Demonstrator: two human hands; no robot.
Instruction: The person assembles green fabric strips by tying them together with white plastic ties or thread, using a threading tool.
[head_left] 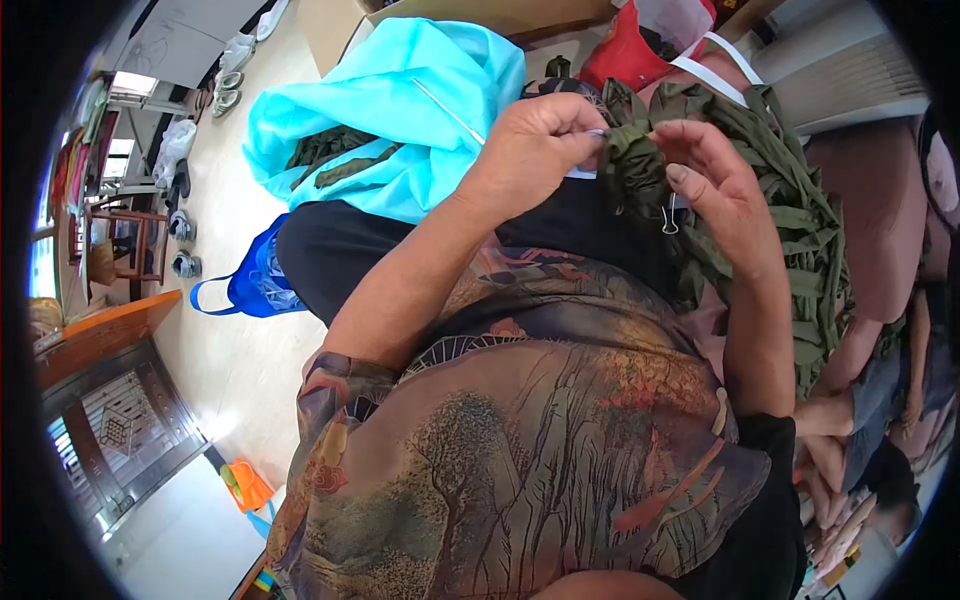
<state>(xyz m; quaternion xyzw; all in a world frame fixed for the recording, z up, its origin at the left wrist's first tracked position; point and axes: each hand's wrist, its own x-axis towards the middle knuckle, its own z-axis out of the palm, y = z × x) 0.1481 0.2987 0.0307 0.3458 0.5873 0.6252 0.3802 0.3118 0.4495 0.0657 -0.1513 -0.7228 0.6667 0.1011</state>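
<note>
A gathered bunch of dark green fabric (634,170) is held up above the lap between both hands. My left hand (540,145) has its thumb and forefinger pinched at the bunch's left edge, with something small and pale at the fingertips. Around the right side of the bunch, my right hand (718,185) is curved, its thumb and fingers apart; whether its fingertips touch the fabric is unclear. A binder clip (670,220) with wire handles hangs just below the bunch. More green fabric strips (805,260) lie in a heap at the right.
A turquoise cloth bag (420,70) with green pieces inside lies beyond the left forearm. Behind the hands is a red bag (628,50). A blue bag (262,275) stands by the left knee. Shoes (228,90) line the floor at left. Other people's limbs (830,450) show at right.
</note>
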